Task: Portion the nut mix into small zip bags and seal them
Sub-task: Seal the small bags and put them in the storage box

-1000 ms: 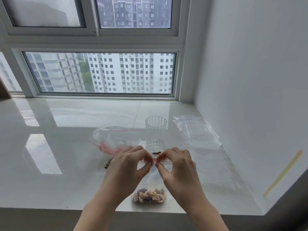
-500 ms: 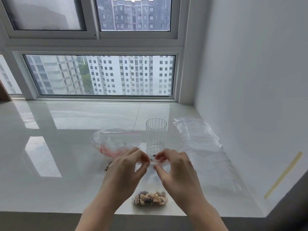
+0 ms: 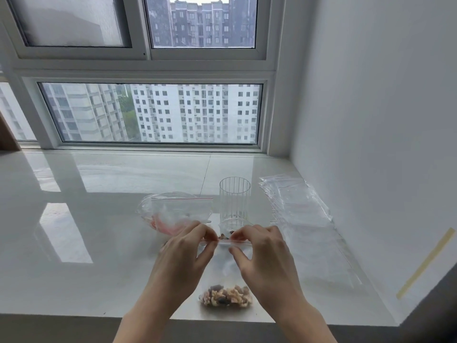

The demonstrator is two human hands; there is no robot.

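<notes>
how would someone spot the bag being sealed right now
On the white sill under the window, look nearest the front edge. A clear bag with nuts at its bottom has its red zip pinched by both hands; the bag behind and the stack to the right lie untouched.

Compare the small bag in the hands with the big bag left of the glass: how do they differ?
The small zip bag holds a nut mix at its bottom; what the big bag holds is unclear, only a pinkish tint.
The left hand and right hand pinch the small zip bag's red strip; nobody holds the big bag.
The small zip bag is nearer the counter edge; the big bag lies farther back.
Both are clear with a red zip line.
</notes>
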